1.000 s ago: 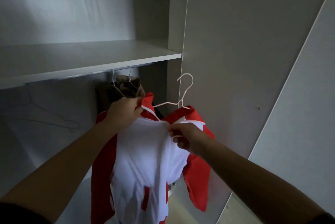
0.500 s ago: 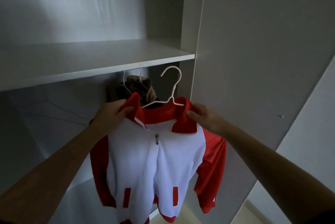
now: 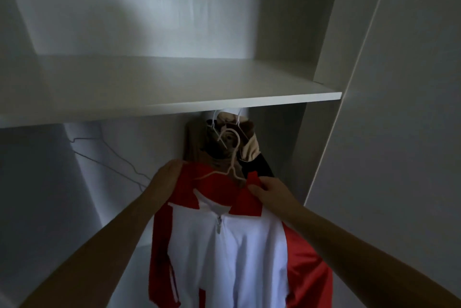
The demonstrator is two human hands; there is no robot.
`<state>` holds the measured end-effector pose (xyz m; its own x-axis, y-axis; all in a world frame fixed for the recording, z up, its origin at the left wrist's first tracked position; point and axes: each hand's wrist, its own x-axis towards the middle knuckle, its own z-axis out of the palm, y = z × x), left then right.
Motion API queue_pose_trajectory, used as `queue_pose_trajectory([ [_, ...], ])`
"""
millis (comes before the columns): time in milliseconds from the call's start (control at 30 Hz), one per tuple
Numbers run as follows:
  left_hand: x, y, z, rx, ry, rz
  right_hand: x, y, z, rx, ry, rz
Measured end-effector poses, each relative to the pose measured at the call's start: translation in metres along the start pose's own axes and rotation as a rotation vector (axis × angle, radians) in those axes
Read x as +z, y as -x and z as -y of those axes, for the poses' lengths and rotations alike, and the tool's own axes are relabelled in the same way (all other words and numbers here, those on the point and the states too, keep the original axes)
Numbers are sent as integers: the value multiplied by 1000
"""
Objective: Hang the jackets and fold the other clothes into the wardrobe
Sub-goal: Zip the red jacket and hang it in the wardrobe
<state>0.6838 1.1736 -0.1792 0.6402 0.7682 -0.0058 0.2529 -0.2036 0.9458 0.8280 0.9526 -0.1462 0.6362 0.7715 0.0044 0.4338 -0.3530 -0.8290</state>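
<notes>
As the left hand and right hand each grip a shoulder of the red-and-white zipped jacket on its white wire hanger beneath the white shelf, hanging seems underway: the hook next needs the hidden rail.

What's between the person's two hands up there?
The red collar of the jacket and the white hanger poking out of it, seen in the head view. The left hand and right hand each hold that collar.
</notes>
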Motion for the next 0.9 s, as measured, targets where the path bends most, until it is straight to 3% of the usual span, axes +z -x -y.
queue_pose_trajectory([
  [167, 7, -39, 16, -135, 88, 66, 19, -46, 3, 78, -62, -33],
  [433, -18, -96, 36, -137, 396, -139, 69, -113, 31, 170, -308, -44],
  [533, -25, -106, 47, -153, 518, -134, 86, -130, 39, 170, -348, -77],
  [633, -26, -112, 63, -136, 508, -40, 98, -146, 41, 144, -377, -118],
  [900, -11, -136, 82, -192, 434, 13, 114, -186, 56, 35, -388, -201],
])
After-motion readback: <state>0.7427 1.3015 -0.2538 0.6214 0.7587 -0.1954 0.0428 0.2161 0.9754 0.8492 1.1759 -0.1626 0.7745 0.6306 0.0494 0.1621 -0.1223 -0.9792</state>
